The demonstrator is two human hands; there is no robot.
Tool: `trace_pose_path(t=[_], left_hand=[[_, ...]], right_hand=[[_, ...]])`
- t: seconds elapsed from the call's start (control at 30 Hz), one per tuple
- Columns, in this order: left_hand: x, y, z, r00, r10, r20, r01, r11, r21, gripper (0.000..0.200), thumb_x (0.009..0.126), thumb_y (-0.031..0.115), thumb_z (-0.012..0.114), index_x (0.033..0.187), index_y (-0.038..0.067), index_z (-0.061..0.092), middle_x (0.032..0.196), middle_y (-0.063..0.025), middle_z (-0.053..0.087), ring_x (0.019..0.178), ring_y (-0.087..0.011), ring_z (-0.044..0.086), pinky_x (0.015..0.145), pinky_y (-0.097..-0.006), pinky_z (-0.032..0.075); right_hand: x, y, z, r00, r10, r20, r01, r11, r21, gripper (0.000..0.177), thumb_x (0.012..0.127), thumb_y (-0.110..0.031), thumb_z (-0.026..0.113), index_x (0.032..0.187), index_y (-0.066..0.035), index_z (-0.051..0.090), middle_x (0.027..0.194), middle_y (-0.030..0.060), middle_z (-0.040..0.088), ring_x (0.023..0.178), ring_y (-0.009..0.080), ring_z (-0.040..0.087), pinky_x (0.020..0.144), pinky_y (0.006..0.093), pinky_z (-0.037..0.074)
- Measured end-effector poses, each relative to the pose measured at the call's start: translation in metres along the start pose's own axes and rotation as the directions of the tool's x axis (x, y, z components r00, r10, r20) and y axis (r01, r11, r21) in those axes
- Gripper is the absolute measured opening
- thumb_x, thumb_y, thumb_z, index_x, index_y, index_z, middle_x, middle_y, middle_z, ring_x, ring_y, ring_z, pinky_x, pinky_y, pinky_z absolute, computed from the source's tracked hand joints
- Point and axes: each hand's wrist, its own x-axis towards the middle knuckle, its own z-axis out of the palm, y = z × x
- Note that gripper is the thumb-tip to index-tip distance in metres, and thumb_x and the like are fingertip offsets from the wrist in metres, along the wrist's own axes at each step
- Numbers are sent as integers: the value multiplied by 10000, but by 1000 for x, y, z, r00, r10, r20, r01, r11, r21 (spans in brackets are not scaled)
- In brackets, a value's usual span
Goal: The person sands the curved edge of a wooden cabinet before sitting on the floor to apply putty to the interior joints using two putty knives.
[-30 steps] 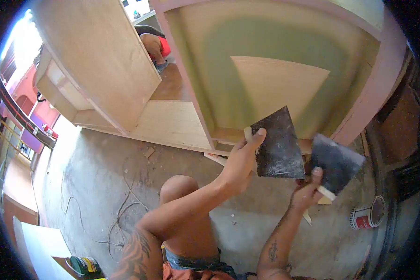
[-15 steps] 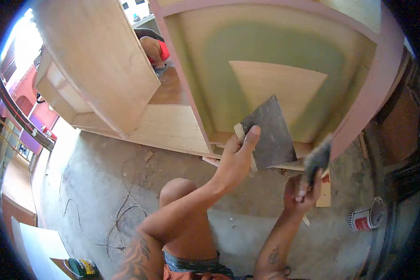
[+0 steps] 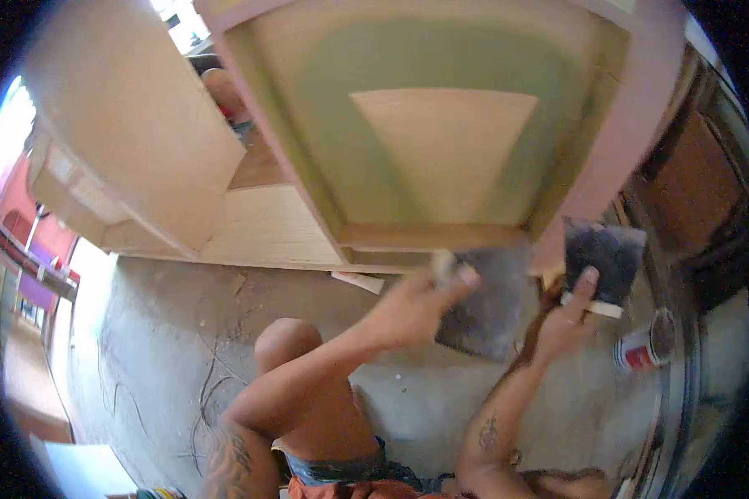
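Observation:
Blurred by motion, my left hand point(image 3: 416, 306) grips the light handle of a wide dark scraper plate point(image 3: 484, 312), held over the floor in front of the cabinet. My right hand point(image 3: 567, 320) holds a second dark scraper point(image 3: 605, 259) by its pale handle edge, its blade upright near the cabinet's lower right corner. The two blades are apart. Behind them stands the pinkish-edged cabinet frame point(image 3: 262, 108), whose back panel point(image 3: 449, 137) shows a greenish band around a bare wood-coloured wedge.
A paint can point(image 3: 643, 341) sits on the concrete floor point(image 3: 154, 320) at right. Cables point(image 3: 204, 395) lie at left. A pale wooden cabinet point(image 3: 129, 125) stands at upper left, with another person's bent limb point(image 3: 223, 90) partly visible behind it. A white strip point(image 3: 358, 283) lies by the base.
The view has shifted, moving the cabinet left and up. My left hand's scraper has dropped lower, away from the panel. My right hand's scraper has moved right and turned its flat face into view.

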Motion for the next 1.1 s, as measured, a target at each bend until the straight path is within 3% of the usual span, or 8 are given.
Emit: trace_pose_path(t=[0.1, 0.2, 0.33, 0.4, 0.5, 0.63, 1.0, 1.1], left_hand=[[15, -11, 0, 972, -118, -203, -31, 794, -607, 555, 842, 481, 555, 1124, 10, 474, 1013, -32, 533, 931, -132, 506, 755, -275, 427], [20, -8, -2, 968, -97, -229, -76, 762, -643, 563, 834, 436, 591, 1140, -12, 443, 1022, -34, 529, 912, -113, 517, 734, -250, 428], [21, -10, -2, 962, -161, -222, 1, 812, -583, 526, 845, 409, 584, 1135, -9, 449, 1026, -43, 531, 913, -126, 529, 737, -266, 440], [15, -5, 1, 980, -123, -156, -26, 700, -714, 454, 860, 376, 567, 1123, 20, 471, 1034, -31, 541, 913, -138, 544, 745, -285, 454], [14, 3, 3, 975, -207, -77, 55, 567, -822, 267, 882, 296, 532, 1042, 82, 545, 947, -49, 609, 834, -210, 607, 729, -345, 505], [14, 4, -3, 991, -105, 83, 116, 367, -923, 296, 927, 342, 403, 940, 98, 569, 630, -59, 555, 471, -205, 472, 510, -355, 444], [19, -13, 10, 938, 100, 333, 309, 198, -930, 317, 944, 330, 355, 961, 79, 548, 574, -42, 522, 401, -178, 435, 413, -302, 383], [24, -9, 16, 971, -178, 158, 213, 356, -910, 310, 941, 328, 363, 977, 76, 539, 681, -48, 591, 442, -170, 495, 418, -295, 406]], right_hand=[[-13, 35, -23, 859, 124, 496, 33, 954, -297, 374, 778, -254, 672, 1042, -20, 550, 966, 60, 574, 829, 173, 544, 677, 283, 464], [-22, 17, -13, 272, 279, 921, 613, 688, -389, 357, 718, -136, 680, 1031, -32, 544, 1023, 78, 575, 929, 220, 559, 743, 323, 470], [-19, 27, -17, 326, 73, 943, 523, 817, -244, 227, 744, -141, 664, 912, -7, 591, 818, 144, 601, 765, 276, 578, 687, 369, 476], [-11, 47, -21, 556, -57, 829, 303, 943, -138, 337, 773, -267, 663, 992, -36, 551, 845, 82, 593, 751, 211, 588, 646, 313, 475], [6, 8, -5, 631, 335, 700, -287, 939, -191, 339, 834, -348, 599, 939, -30, 550, 699, 64, 571, 557, 158, 543, 492, 268, 413], [5, 26, -9, 685, 349, 639, -588, 783, 203, 272, 873, -309, 547, 877, -38, 526, 614, 32, 532, 444, 116, 471, 401, 238, 331], [-9, 23, -1, 583, 369, 724, -679, 711, 185, 237, 853, -243, 573, 931, -25, 521, 641, 53, 568, 418, 120, 492, 373, 240, 345], [-11, 23, 1, 564, 388, 729, -719, 666, 201, 229, 853, -230, 568, 931, -19, 522, 640, 59, 571, 419, 126, 497, 369, 241, 356]])
